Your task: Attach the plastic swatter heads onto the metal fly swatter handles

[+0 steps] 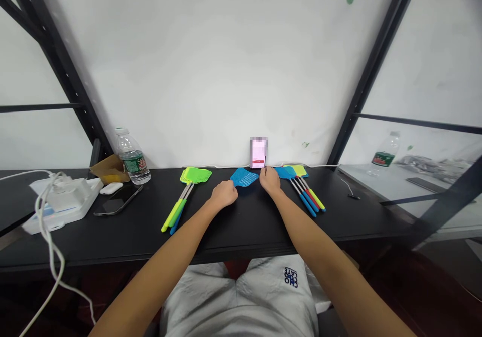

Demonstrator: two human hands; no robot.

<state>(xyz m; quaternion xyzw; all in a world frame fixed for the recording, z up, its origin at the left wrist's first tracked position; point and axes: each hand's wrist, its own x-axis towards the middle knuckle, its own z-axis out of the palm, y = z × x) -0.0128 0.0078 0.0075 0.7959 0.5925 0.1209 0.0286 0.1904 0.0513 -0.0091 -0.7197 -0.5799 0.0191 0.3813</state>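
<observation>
Black bench [250,221], blue swatter [244,177] at centre; left hand [225,195] curled by its edge, right hand [270,179] curled near phone [258,152]. I can't tell what either grips. Right-hand nudge might topple phone.

I face a white wall [226,66] at twelve o'clock, black table [248,226] below, dark posts [371,71] at ten and two.

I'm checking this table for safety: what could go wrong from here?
The right hand and the blue swatter at the left hand are both close to the propped-up phone, so either might topple it. The water bottle stands near the power strip; if knocked over, it might leak there.
</observation>
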